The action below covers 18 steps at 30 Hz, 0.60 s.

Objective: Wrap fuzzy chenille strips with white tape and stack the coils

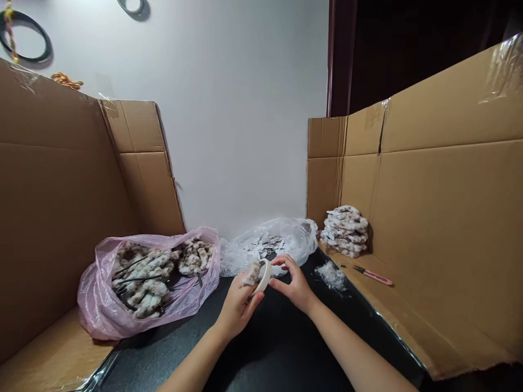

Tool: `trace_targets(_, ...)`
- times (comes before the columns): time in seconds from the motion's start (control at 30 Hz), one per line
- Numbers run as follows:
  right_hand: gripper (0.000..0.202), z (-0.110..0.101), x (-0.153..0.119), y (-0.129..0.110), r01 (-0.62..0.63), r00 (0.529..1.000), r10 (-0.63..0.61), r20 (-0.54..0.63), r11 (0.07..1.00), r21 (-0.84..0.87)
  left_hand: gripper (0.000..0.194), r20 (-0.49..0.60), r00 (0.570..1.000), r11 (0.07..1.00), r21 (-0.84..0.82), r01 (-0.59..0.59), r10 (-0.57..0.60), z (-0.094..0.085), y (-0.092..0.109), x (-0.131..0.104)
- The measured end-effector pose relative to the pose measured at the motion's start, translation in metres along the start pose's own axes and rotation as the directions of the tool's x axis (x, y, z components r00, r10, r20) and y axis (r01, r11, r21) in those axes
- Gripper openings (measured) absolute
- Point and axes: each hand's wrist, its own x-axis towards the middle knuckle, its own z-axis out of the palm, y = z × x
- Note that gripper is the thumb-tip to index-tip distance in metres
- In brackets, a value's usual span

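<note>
A white tape roll [265, 276] stands tilted in my left hand [239, 307], whose fingers and thumb are closed around its lower left side. A tuft of mottled brown-and-white fur [252, 272] pokes out between that hand and the roll; the rest of the furry piece is hidden. At the roll's right edge, my right hand [295, 284] has its thumb and forefinger apart, fingertips close to or touching the rim. Behind the hands lies a clear plastic bag [294, 239] with many small white tags [265, 245].
Left, a pink plastic bag [92, 294] holds furry rings [149, 272]. Right, furry rings [346, 231] are stacked near pink-handled thread snips [373, 276] and loose fluff [332, 276]. Cardboard walls [441, 218] flank the black work surface [269, 348].
</note>
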Motion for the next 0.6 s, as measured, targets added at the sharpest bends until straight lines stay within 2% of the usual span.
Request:
trace_targets(0.3, 0.024, -0.007, 0.002, 0.002, 0.032, 0.997, -0.03, 0.067, 0.999, -0.039, 0.022, 0.061, 0.984, 0.967, 0.185, -0.177, 0.168, -0.003, 0.004, 0.002)
trace_targets(0.6, 0.02, -0.017, 0.006, 0.006, 0.043, 0.991, -0.033, 0.131, 0.996, -0.081, 0.023, 0.167, 0.975, 0.966, 0.19, -0.176, 0.145, 0.002, -0.001, 0.002)
